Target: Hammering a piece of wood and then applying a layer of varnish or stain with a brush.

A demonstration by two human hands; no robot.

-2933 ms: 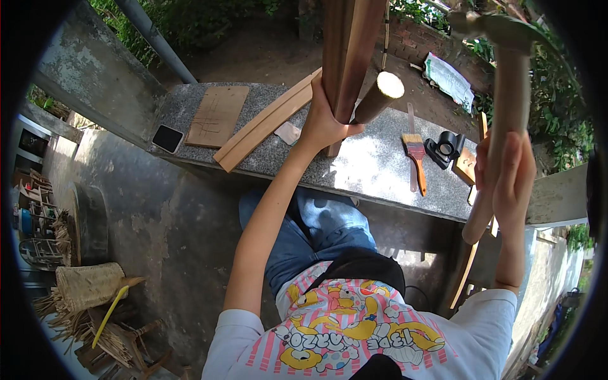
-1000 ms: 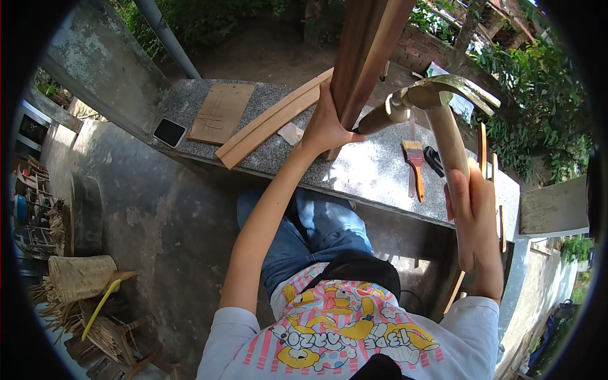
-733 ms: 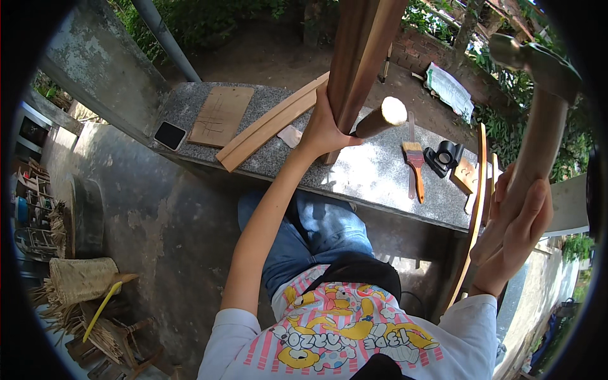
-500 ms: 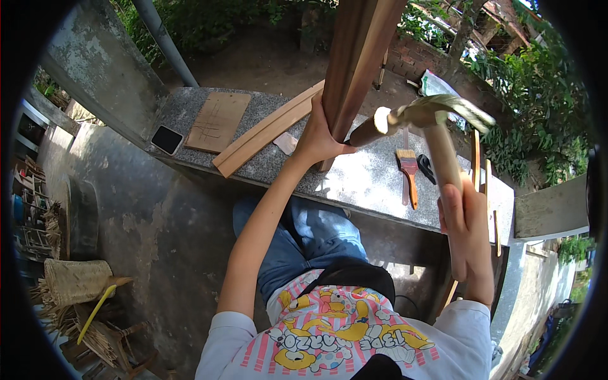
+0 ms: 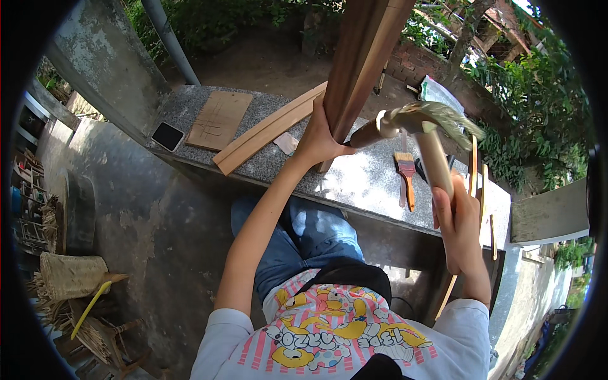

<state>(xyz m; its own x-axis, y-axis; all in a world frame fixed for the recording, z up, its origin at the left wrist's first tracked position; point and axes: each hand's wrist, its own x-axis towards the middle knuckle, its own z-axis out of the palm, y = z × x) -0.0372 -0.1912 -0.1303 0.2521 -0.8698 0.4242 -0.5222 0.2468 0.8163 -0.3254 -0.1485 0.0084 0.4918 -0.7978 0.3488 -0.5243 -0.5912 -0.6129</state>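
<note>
Hands [image 5: 318, 140] [image 5: 460, 223] grip beam [image 5: 363, 66], hammer [image 5: 432, 149] near slab-edge [image 5: 380, 214].

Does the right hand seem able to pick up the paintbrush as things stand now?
Probably not right away: the right hand is gripping the hammer. The paintbrush seems close by on the stone bench, with its handle uncovered, but the hammer would likely have to be put down first.

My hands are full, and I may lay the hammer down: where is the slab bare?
The sunlit slab is bare toward its near edge, between the dark upright timber and the paintbrush. It is crowded leftward, with the pale strip, marked board and phone, and rightward, with thin wood strips beyond your right hand.
</note>
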